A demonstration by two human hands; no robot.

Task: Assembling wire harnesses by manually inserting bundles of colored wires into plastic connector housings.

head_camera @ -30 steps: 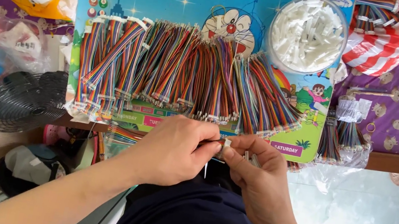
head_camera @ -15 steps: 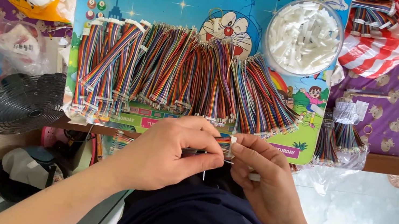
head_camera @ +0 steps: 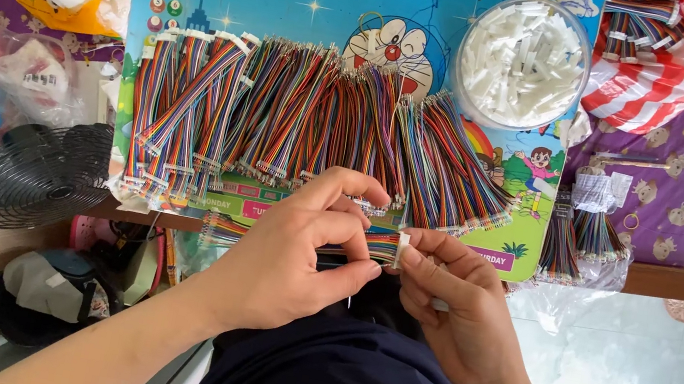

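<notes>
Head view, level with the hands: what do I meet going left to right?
Black fan → left hand → white connector → right hand → bagged wire bundle.

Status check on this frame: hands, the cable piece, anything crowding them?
Left hand and right hand both pinch one rainbow ribbon cable at its white connector. Cable rows lie just beyond; nothing blocks.

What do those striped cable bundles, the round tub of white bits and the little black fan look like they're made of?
Cable bundles: thin wires in glossy coloured plastic insulation, with metal-looking glints at their far ends. Round tub: clear plastic, its contents show through; the white pieces look like matte moulded plastic. Black fan: thin wire grille, probably painted metal, though plastic is possible.
</notes>
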